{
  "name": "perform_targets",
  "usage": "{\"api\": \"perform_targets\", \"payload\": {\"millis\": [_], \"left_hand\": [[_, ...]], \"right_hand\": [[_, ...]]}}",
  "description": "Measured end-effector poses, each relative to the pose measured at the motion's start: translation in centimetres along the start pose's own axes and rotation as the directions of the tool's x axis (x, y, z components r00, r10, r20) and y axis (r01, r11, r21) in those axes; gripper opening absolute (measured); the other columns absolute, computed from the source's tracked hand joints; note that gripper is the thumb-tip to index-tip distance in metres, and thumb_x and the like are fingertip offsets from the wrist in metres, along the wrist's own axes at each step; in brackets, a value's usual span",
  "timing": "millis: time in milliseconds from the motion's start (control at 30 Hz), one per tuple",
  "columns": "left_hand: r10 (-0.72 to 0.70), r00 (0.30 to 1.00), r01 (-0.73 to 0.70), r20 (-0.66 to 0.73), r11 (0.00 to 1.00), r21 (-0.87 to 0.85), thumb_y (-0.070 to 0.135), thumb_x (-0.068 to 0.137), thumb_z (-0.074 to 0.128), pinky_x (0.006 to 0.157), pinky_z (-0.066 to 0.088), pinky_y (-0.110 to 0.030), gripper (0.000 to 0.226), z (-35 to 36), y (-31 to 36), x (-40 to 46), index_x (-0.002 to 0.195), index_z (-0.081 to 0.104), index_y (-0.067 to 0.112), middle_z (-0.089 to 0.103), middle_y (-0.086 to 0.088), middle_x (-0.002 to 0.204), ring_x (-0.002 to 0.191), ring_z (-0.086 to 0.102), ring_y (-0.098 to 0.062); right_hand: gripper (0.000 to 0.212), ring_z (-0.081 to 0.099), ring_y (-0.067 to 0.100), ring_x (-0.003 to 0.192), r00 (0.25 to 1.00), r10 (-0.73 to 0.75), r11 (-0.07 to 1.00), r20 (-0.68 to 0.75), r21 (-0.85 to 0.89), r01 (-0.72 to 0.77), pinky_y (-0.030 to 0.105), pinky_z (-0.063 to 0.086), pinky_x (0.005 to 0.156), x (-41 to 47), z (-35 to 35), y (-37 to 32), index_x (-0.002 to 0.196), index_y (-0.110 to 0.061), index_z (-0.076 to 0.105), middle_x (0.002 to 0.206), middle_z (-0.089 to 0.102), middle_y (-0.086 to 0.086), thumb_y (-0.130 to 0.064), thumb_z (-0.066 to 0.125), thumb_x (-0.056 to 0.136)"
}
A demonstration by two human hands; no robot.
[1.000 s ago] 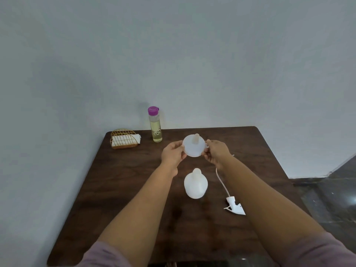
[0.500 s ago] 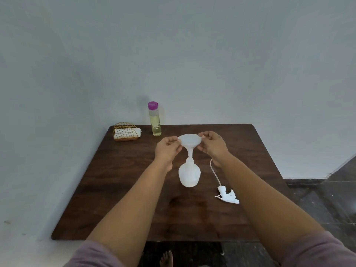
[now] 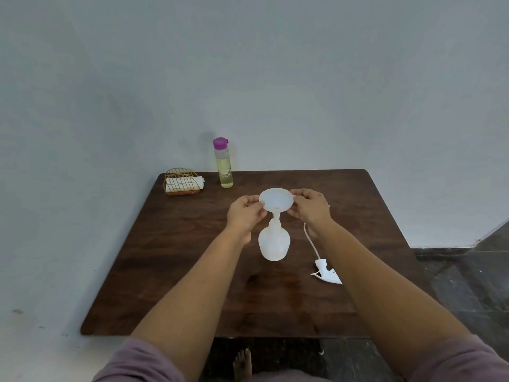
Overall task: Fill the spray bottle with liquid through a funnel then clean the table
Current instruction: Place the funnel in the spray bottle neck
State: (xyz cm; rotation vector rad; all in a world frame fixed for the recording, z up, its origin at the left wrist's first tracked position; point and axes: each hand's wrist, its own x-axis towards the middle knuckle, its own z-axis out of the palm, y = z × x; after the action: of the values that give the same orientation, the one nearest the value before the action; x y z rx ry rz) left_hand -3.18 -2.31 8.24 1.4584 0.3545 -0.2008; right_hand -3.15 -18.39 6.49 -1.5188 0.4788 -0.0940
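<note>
1. The bottle [image 3: 274, 244] stands upright mid-counter [image 3: 176, 271], cap off.
2. The funnel [image 3: 276, 200] sits with its stem in the bottle's neck.
3. Left hand [image 3: 245, 213] pinches the funnel's left rim, fingers curled.
4. Right hand [image 3: 311, 206] pinches the right rim likewise.
5. The sprayer [image 3: 325, 270] lies right of the bottle.
6. A purple-capped flask [image 3: 223, 164] of yellowish liquid and a wire holder [image 3: 181, 181] stand at the far edge.
</note>
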Motion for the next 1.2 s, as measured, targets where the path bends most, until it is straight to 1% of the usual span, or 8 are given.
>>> {"api": "perform_targets", "payload": {"millis": [300,433,533,667,833,967,1033,1200], "left_hand": [[-0.051,0.999,0.052,-0.012,0.993,0.11,0.005,0.09,0.066,0.075,0.06,-0.027,0.02,0.0,-1.6,1.0,0.109,0.061,0.012,0.065,-0.006,0.11,0.093,0.068,-0.017],[-0.084,0.996,0.082,0.014,0.989,0.122,0.004,0.092,0.063,0.083,0.06,-0.034,0.022,-0.2,-2.3,1.2,0.111,0.057,0.013,0.062,-0.008,0.112,0.095,0.067,-0.02],[-0.139,0.987,0.133,0.077,0.988,0.078,0.004,0.095,0.057,0.085,0.059,-0.037,0.028,0.0,-2.3,1.2,0.121,0.051,0.013,0.058,-0.01,0.117,0.101,0.066,-0.025],[-0.173,0.972,0.156,0.161,0.981,0.115,0.002,0.098,0.05,0.077,0.061,-0.034,0.031,0.3,-1.8,0.9,0.126,0.047,0.015,0.051,-0.01,0.126,0.106,0.061,-0.026],[-0.16,0.978,0.132,0.133,0.971,0.198,0.008,0.1,0.046,0.076,0.06,-0.033,0.026,0.7,-1.9,1.1,0.124,0.05,0.015,0.05,-0.01,0.132,0.113,0.057,-0.028],[-0.156,0.981,0.131,0.115,0.971,0.199,0.016,0.102,0.046,0.08,0.061,-0.035,0.026,1.3,-1.7,1.1,0.127,0.049,0.016,0.051,-0.01,0.13,0.104,0.061,-0.026],[-0.157,0.982,0.136,0.103,0.972,0.191,0.017,0.102,0.045,0.08,0.06,-0.036,0.029,1.4,-1.6,1.2,0.13,0.048,0.015,0.053,-0.012,0.129,0.101,0.063,-0.025],[-0.171,0.981,0.153,0.089,0.971,0.185,0.015,0.102,0.044,0.071,0.061,-0.032,0.029,1.2,-1.5,1.3,0.13,0.049,0.015,0.054,-0.012,0.128,0.099,0.064,-0.024]], "right_hand": [[0.016,0.066,0.019,0.099,0.999,0.048,0.995,-0.002,-0.082,-0.048,0.028,0.061,0.074,-0.2,-0.1,1.2,0.105,-0.015,0.067,0.116,0.063,0.006,-0.009,0.06,0.092],[0.014,0.065,0.018,0.095,0.999,0.051,0.991,0.013,-0.125,-0.049,0.024,0.06,0.069,-0.5,0.0,1.8,0.106,-0.017,0.065,0.112,0.063,0.006,-0.012,0.056,0.096],[0.015,0.065,0.021,0.098,0.997,0.068,0.991,0.024,-0.117,-0.064,0.03,0.061,0.072,-0.3,0.1,1.9,0.106,-0.019,0.064,0.116,0.062,0.007,-0.014,0.053,0.098],[0.018,0.062,0.027,0.106,0.986,0.139,0.983,0.088,-0.13,-0.127,0.036,0.061,0.076,-0.5,0.4,1.9,0.113,-0.021,0.056,0.122,0.058,0.008,-0.018,0.044,0.101],[0.023,0.061,0.028,0.107,0.975,0.173,0.982,0.14,-0.102,-0.159,0.034,0.06,0.075,-1.1,0.5,1.5,0.122,-0.018,0.05,0.122,0.055,0.009,-0.015,0.046,0.099],[0.021,0.064,0.026,0.102,0.98,0.166,0.985,0.108,-0.073,-0.159,0.031,0.059,0.067,-0.9,0.2,1.2,0.119,-0.018,0.053,0.12,0.058,0.009,-0.015,0.045,0.1],[0.022,0.066,0.026,0.099,0.978,0.177,0.984,0.112,-0.047,-0.173,0.031,0.06,0.069,-0.8,0.0,1.0,0.119,-0.016,0.055,0.117,0.061,0.01,-0.014,0.045,0.1],[0.032,0.066,0.026,0.098,0.978,0.182,0.979,0.105,-0.107,-0.171,0.031,0.061,0.067,-0.5,0.2,1.3,0.13,-0.018,0.053,0.124,0.059,0.009,-0.017,0.05,0.098]]}}
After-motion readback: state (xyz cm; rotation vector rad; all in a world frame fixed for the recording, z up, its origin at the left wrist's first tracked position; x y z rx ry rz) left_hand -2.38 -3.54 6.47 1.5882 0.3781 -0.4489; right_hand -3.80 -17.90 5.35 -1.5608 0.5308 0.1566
